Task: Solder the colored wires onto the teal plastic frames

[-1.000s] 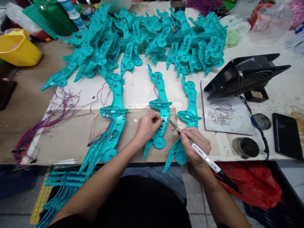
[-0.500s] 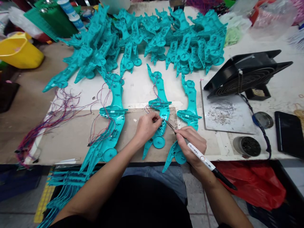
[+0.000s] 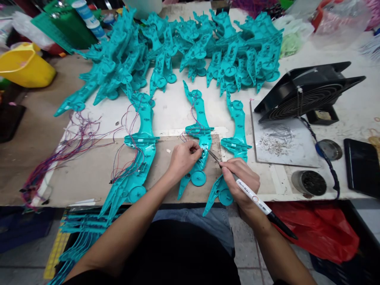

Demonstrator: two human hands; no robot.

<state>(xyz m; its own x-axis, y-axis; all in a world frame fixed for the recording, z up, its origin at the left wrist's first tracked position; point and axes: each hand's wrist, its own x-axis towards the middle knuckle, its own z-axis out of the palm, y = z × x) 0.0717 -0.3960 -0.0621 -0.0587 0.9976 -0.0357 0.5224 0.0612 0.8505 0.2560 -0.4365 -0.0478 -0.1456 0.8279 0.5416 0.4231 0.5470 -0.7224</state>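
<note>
Turquoise plastic shell (image 3: 202,114), the middle one of three, lies at the centre of the frame on the table (image 3: 169,186), between both your hands. Your right hand (image 3: 245,178) has its grip closed round a soldering iron (image 3: 251,193), whose tip points at a small dark piece (image 3: 204,149) on the shell; contact is too small to tell. Your left hand (image 3: 183,156) has its fingers bent over the shell's left edge; whether that grip pinches anything, you cannot tell. You seem to be at the soldering step. Next, it probably calls for a steady tip and an unmoving shell, with the thin wires (image 3: 194,114) clear of the heat. Lettering runs along the iron's white handle, but neither brand nor words can be read with confidence.
</note>
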